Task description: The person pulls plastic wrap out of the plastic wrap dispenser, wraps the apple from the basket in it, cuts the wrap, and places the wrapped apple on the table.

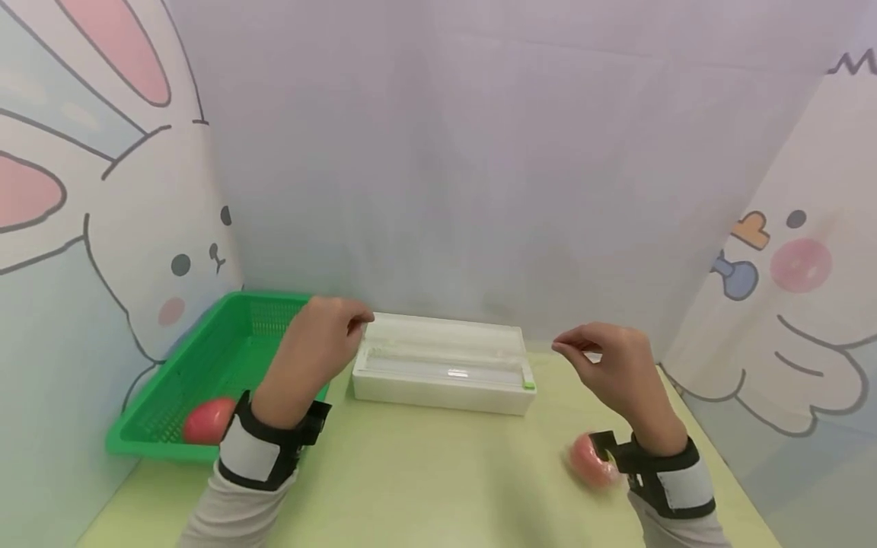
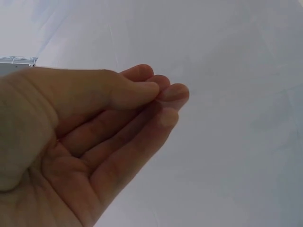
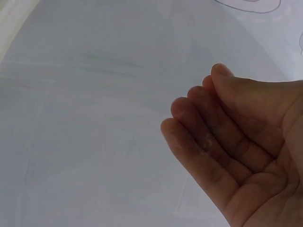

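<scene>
Both hands are raised at about the same height, one at each side of a white cling film dispenser (image 1: pixel 444 392). Thumb and fingertips of the left hand (image 1: pixel 327 331) pinch together beside the box's far left corner. The right hand (image 1: pixel 613 361) makes a similar pinch off the box's right end. Faint streaks and glints in the right wrist view show a sheet of clear cling film (image 3: pixel 94 71), nearly invisible, at the fingers. Below the right wrist lies a shiny red apple (image 1: pixel 591 463) on the table, partly covered by the wrist camera.
A green plastic basket (image 1: pixel 130 444) stands at the left with a red fruit (image 1: pixel 205 421) inside, partly behind the left forearm. The dispenser has a green slider (image 1: pixel 529 385) at its right end. Printed cloth walls (image 1: pixel 479 167) enclose the pale yellow table (image 1: pixel 411 472).
</scene>
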Tool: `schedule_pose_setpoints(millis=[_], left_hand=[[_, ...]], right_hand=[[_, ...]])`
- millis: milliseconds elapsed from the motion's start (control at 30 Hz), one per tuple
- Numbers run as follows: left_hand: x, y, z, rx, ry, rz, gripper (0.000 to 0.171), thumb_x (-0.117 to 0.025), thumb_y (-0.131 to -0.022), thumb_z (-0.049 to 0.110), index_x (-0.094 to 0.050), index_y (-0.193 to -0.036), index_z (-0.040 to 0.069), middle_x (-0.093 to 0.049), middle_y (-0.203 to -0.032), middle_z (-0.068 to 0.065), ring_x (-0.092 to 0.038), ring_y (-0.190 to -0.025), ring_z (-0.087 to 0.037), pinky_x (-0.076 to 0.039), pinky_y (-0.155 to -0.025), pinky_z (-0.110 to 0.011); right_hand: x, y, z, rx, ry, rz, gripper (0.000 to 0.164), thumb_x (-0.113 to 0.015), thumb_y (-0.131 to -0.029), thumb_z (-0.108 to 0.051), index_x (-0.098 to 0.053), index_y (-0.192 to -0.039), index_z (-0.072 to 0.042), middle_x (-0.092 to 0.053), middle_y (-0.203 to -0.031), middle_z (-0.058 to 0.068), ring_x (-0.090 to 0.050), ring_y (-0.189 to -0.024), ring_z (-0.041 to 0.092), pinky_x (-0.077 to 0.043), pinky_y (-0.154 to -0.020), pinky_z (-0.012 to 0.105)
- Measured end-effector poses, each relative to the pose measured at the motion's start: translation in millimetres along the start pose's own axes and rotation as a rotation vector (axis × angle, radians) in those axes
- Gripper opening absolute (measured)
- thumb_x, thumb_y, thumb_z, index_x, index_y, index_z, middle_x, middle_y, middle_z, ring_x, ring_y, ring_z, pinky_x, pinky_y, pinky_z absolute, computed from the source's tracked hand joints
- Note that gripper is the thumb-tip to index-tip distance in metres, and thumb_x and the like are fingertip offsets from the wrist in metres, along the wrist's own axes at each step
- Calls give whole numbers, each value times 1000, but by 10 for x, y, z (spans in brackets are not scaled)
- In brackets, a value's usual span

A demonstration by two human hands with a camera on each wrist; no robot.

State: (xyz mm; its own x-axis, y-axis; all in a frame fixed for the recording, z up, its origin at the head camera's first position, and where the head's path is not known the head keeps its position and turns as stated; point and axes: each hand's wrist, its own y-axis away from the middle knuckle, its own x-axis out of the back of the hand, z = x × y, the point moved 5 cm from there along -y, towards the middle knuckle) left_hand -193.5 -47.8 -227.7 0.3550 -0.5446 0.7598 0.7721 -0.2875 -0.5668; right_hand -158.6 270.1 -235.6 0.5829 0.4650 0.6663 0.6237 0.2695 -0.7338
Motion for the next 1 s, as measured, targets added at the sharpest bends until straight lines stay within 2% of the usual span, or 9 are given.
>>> schedule_pose_setpoints(millis=[133,300,400,567,700,1000], left_hand=[[42,-28,55,-24,-12,2,24,-55,-84,-10,-76,-91,2,-75,-88,-14,-69,-74,-26,-57,-67,-35],[112,-16,135,-28,-16,-10,22,-56,-85,-9,-75,-88,2,-75,-86,-14,-68,-72,-25,-57,-67,-34],[151,28,157,-27,-12,-18,23,-56,-84,-10,-75,-88,3,-75,-86,-14,-67,-71,-23,-55,-65,-32],[174,181,135,-24,0,-61,18,-63,-84,-5,-76,-91,5,-75,-86,-9,-58,-63,-14,-48,-57,-24],[155,318,110,-29,21,-93,15,-68,-82,-2,-76,-90,9,-75,-85,-4,-52,-62,-8,-44,-56,-20],[136,604,103,-37,25,-105,21,-72,-77,-4,-76,-87,13,-75,-84,3,-63,-69,-8,-56,-64,-27]], right_hand=[[56,32,2,-19,-4,19,14,-81,-70,-1,-75,-78,-12,-73,-72,-3,-69,-65,12,-50,-67,8],[118,36,4,-32,10,29,14,-82,-69,-2,-75,-76,-11,-73,-71,-3,-68,-65,11,-49,-67,6],[138,52,-18,-29,-8,13,14,-82,-68,-2,-75,-76,-12,-73,-71,-4,-67,-64,5,-49,-67,5],[138,175,-64,-33,-115,-66,17,-81,-68,1,-74,-75,-13,-73,-71,-5,-61,-66,-9,-51,-65,5],[147,300,-85,-53,-179,-111,22,-82,-66,3,-74,-75,-16,-73,-71,-5,-59,-66,-12,-51,-64,5],[167,543,-204,4,-262,-151,29,-82,-65,3,-73,-79,-21,-71,-73,-11,-60,-67,-10,-51,-65,6]])
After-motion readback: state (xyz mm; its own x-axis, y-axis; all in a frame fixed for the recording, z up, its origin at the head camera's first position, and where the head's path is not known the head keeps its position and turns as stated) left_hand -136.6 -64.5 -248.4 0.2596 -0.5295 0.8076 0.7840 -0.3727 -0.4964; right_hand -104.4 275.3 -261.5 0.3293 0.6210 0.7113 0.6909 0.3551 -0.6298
